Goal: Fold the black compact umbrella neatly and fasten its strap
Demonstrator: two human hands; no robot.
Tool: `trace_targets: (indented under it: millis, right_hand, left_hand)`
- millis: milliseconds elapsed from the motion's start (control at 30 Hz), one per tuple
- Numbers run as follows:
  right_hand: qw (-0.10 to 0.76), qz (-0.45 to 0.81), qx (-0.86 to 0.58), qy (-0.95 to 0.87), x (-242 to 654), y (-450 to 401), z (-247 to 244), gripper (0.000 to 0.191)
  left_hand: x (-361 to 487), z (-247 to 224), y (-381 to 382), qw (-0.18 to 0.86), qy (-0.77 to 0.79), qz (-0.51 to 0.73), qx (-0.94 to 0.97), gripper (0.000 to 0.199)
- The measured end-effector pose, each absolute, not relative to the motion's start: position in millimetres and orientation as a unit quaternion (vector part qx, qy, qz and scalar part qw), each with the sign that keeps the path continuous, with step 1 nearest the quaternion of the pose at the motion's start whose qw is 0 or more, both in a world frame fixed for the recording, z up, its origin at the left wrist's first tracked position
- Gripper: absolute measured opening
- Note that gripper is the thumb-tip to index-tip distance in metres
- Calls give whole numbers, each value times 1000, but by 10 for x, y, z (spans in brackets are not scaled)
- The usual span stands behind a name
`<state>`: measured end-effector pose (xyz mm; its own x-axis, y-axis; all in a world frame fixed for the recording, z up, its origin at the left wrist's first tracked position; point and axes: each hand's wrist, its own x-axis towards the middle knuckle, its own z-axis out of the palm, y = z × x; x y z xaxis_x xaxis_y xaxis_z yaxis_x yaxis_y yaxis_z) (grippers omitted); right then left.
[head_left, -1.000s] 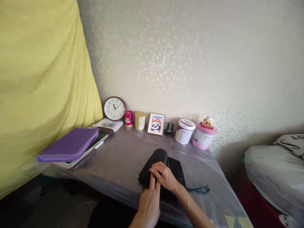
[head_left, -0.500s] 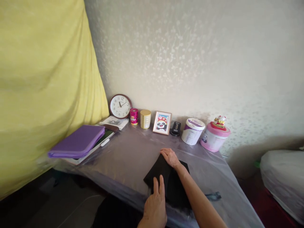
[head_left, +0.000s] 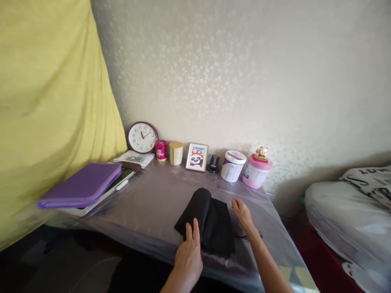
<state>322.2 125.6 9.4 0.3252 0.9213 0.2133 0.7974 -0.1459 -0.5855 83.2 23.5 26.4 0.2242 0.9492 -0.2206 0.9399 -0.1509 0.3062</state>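
Note:
A black fabric piece (head_left: pixel 218 228) lies near the table's front edge, its left part raised in a rounded fold. It could be a cloth or a soft bag; I cannot tell which. My left hand (head_left: pixel 190 252) is at its lower left side with two fingers stretched out against the fabric. The thumb is hidden. To the right of the fabric and off it, my right hand (head_left: pixel 242 213) hovers with loosely bent fingers and nothing visible in it. A small dark strip-like thing (head_left: pixel 259 235) shows partly behind my right forearm.
Purple folder (head_left: pixel 82 183) lies on books at the left. Along the wall stand a clock (head_left: pixel 142 137), a pink tin (head_left: pixel 161 150), a yellow-lidded can (head_left: pixel 176 154), a panda picture frame (head_left: pixel 197 157), a black device (head_left: pixel 213 163), a white-purple tub (head_left: pixel 233 167) and a pink tub (head_left: pixel 256 171).
My right hand has lifted off the fabric and moved to its right. The fabric's left part now stands up in a rounded fold. The view has turned slightly right.

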Motion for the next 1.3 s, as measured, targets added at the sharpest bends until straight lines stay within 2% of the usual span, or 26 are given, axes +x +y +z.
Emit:
trace_targets:
  millis: [233,367,500,833,1000,1167,1300]
  right_hand:
    - [354,306,-732,-495,3019,777,63,38]
    - [374,275,-719,-517,2895,720,104,43]
    - [413,258,-683,-545,2817,748,143,40]
    - [515,372,-574,-517,2266,1041,495,37]
    - [502,386,-554,-541,1982,1250,402,36]
    - [401,319,-626,-588,1874,1389,245,36]
    - [360,297,-643,-608,1843,1432,219,38]
  left_hand:
    - [815,207,227,167,615,27,770,84]
    - [797,242,221,172,611,21,772,82]
    - [776,252,223,180,608,24,773,82]
    - [776,287,198,191,609,55,768,90]
    - [774,248,210,196,604,73,769,82]
    - [775,242,211,199,607,60,767,74]
    - [767,221,222,195,611,59,765,68]
